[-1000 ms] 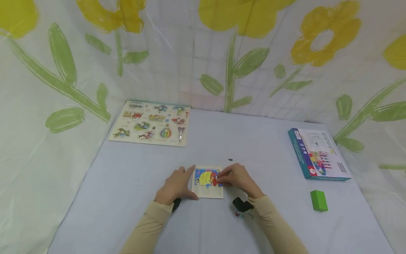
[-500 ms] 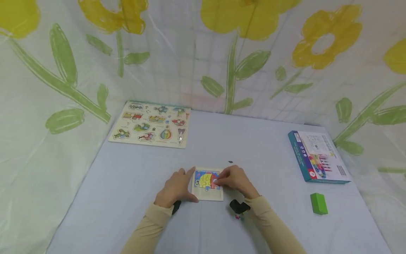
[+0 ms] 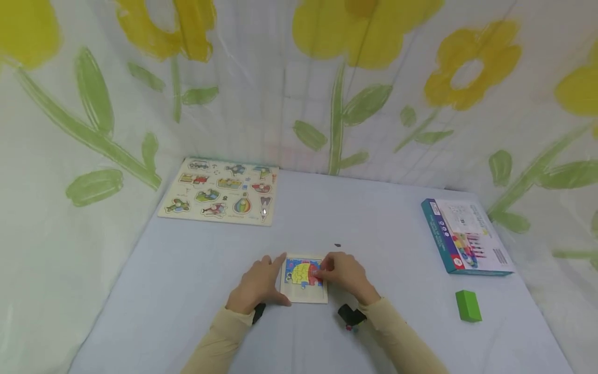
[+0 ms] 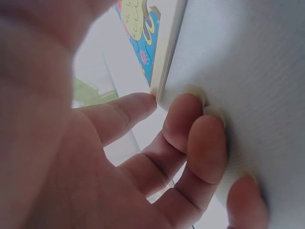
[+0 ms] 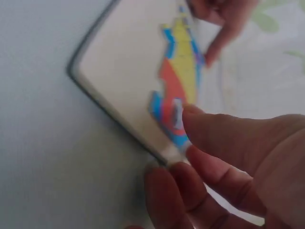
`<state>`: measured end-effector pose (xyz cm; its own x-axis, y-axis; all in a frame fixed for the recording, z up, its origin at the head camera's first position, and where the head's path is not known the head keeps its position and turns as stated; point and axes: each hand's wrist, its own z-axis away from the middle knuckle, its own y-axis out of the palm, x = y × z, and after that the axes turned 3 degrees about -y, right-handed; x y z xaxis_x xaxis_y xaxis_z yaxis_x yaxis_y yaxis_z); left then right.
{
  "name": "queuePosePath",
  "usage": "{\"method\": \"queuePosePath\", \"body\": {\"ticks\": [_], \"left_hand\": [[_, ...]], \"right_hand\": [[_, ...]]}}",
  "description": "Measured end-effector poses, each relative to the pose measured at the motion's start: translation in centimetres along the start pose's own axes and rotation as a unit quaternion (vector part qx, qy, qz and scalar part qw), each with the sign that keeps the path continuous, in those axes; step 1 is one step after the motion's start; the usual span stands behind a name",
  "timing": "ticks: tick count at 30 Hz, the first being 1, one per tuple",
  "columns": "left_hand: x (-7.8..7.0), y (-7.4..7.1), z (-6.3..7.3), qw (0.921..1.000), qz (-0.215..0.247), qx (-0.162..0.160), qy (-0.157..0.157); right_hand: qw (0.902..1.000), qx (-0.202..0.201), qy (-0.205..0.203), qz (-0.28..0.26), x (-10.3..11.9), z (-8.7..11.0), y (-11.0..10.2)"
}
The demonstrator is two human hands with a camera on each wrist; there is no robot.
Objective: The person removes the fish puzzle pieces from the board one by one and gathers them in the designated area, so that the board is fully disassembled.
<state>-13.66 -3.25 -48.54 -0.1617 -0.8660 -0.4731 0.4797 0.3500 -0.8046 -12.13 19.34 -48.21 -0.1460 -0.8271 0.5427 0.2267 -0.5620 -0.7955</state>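
A small jigsaw board (image 3: 303,297) with a pale wooden rim lies in front of me. Yellow, red and blue pieces (image 3: 301,273) fill its far part; bare wood shows in the near part. My left hand (image 3: 256,284) spans the board's left side, index fingertip at the far corner and thumb at the near one. In the left wrist view its other fingers rest on the cloth. My right hand (image 3: 348,275) is at the board's right side. Its thumb presses on a red jigsaw piece (image 5: 167,107), and its other fingers are by the board's edge.
A larger picture puzzle board (image 3: 219,191) lies at the back left. At the right are a boxed set (image 3: 467,236) and a green block (image 3: 468,305). A small dark piece (image 3: 337,245) lies beyond the right hand. Several colourful bits (image 3: 351,328) show beside the right wrist's black camera.
The red piece between the right fingertips has come to lie flat among the others, with the thumb now on it. The left hand keeps its place; the head view has tilted slightly upward.
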Motion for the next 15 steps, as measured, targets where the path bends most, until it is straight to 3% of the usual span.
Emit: {"method": "queuePosePath", "body": {"ticks": [4,8,11,15], "left_hand": [[0.0,0.8,0.5,0.9999,0.014,0.0,-0.002],[-0.2,0.6,0.9,0.9998,0.019,-0.004,-0.005],[-0.2,0.3,0.9,0.9998,0.016,-0.009,-0.003],[-0.1,0.1,0.7,0.9998,0.012,-0.016,0.002]], "right_hand": [[0.9993,0.02,-0.015,0.03,-0.9,3.0,-1.3],[0.9913,0.081,-0.002,0.103,-2.0,6.2,-2.4],[0.9855,0.109,0.009,0.129,-2.6,7.4,-2.0],[0.9872,0.101,0.001,0.123,-3.0,7.9,-1.2]]}}
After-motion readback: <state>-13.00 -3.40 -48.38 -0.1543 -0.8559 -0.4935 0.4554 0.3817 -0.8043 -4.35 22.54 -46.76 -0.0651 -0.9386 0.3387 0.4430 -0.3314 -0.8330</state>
